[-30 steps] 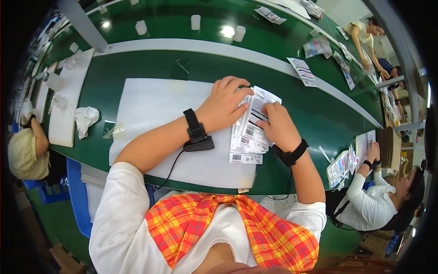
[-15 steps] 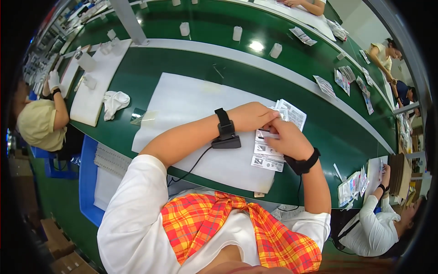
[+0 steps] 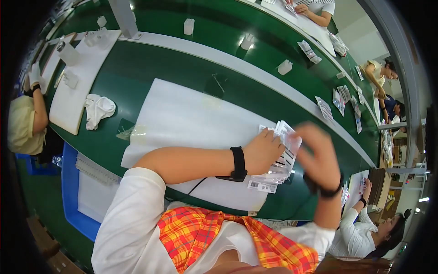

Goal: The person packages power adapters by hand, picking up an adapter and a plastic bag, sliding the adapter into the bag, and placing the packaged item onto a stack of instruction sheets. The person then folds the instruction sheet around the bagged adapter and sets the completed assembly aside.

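Observation:
My left hand [image 3: 263, 149] presses down on a stack of clear plastic packets with white labels [image 3: 284, 157], gripping its near edge. The stack lies at the right end of a white foam mat [image 3: 182, 123] on the green workbench [image 3: 150, 64]. My right hand [image 3: 318, 153] is blurred, raised just right of the stack with fingers curled at the packets' upper corner; whether it holds one I cannot tell. Both wrists wear black bands, and a cable runs from the left one.
A crumpled white cloth [image 3: 98, 108] lies left of the mat, beside another white mat [image 3: 75, 82]. Small white blocks [image 3: 188, 26] and packets [image 3: 325, 108] dot the bench. Other people work at left [image 3: 25, 118], lower right [image 3: 365, 228] and far right [image 3: 378, 75]. A blue bin [image 3: 70, 192] sits below.
The view has swung, so the stack now sits further right. My right hand has lifted off the stack and moved right; my left hand stays on the packets.

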The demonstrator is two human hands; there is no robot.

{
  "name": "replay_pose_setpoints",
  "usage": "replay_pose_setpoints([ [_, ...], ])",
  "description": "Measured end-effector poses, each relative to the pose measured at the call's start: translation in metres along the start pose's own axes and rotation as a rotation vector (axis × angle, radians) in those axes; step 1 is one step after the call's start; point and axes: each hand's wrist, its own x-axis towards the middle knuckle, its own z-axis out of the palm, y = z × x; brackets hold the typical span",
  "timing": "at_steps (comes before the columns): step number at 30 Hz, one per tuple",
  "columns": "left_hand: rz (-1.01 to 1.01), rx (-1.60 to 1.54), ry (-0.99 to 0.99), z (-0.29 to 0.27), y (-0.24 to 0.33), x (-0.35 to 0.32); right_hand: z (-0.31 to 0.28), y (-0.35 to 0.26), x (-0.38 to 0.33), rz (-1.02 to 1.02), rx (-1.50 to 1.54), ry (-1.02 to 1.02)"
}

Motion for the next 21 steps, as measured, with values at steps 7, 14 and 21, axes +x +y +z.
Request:
replay_pose_setpoints([
  [7, 0.186, -0.19, 0.33, 0.017, -0.004, 0.009, 0.075, 0.154, 0.277, 0.518, 0.493, 0.518],
  [14, 0.11, -0.165, 0.001, 0.026, -0.014, 0.003, 0.081, 0.146, 0.26, 0.194, 1.427, 0.452],
  [21, 0.133, -0.162, 0.209, 0.019, -0.015, 0.001, 0.043, 0.066, 0.02, 0.243, 0.834, 0.396],
])
